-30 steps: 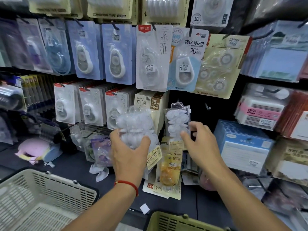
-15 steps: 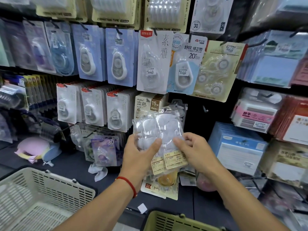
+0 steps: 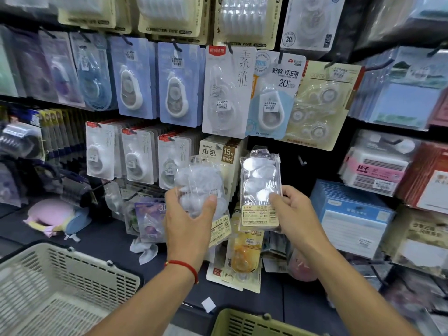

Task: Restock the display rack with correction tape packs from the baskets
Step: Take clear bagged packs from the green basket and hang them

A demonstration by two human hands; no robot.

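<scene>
Filling the view behind both hands is a black display rack [image 3: 322,146] hung with carded correction tape. Below the left wrist sits a cream slotted plastic basket [image 3: 63,282]; an olive one [image 3: 244,322] lies between the forearms. The right hand [image 3: 294,212] pinches an upright clear pack of white correction tapes [image 3: 260,187]; the left hand [image 3: 188,219] grips a crumpled bundle of similar clear packs [image 3: 197,180]. Best to find the pack's top hole, then slide it squarely onto the bare peg [image 3: 301,162] just above the right hand.

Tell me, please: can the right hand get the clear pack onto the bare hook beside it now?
Probably yes. The right hand holds the clear pack upright, and the bare hook sticks out just right of its top, with nothing between.
</scene>
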